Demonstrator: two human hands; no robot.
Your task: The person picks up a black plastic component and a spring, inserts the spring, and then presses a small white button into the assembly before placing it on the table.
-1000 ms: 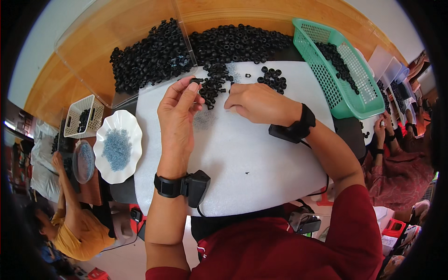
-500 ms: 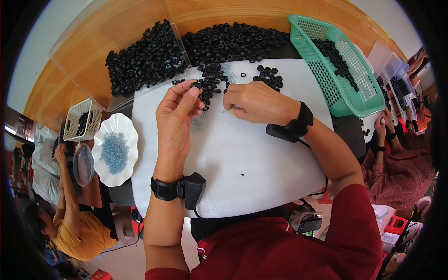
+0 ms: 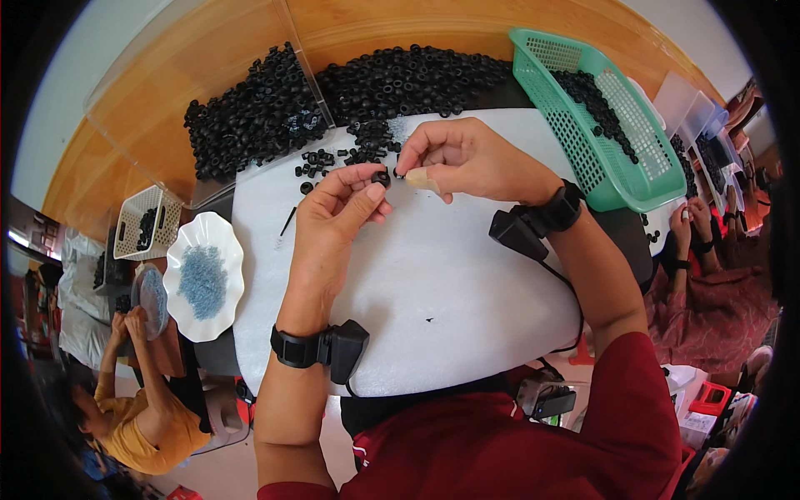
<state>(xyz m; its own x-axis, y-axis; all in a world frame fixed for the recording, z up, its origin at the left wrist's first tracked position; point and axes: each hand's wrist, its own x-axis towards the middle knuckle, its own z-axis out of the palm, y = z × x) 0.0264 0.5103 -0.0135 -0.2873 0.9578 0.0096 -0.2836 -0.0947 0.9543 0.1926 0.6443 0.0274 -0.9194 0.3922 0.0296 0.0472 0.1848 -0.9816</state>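
Observation:
My left hand (image 3: 333,215) pinches a small round black cap (image 3: 381,178) between thumb and forefinger. Just right of it, my right hand (image 3: 482,162) is closed in a pinch on a tiny black piece (image 3: 399,172), facing the cap. A tan wrap (image 3: 423,180) covers the right thumb's tip. Both hands hover over the white foam sheet (image 3: 400,292). Beyond the fingertips lie loose small black parts (image 3: 367,137), some scattered toward the left wrist. A thin dark stick (image 3: 288,221) rests left of my left hand.
Big heaps of black caps (image 3: 408,79) line the back, some behind a clear plastic panel (image 3: 200,83). At left are a scalloped white dish (image 3: 223,329) of bluish bits and a small white basket (image 3: 171,204). A green basket (image 3: 612,179) stands right. People work on both sides.
My left hand has shifted right and nearer with the cap. The right hand has risen slightly, its fingers turned toward the cap, and now covers the cluster of caps behind it.

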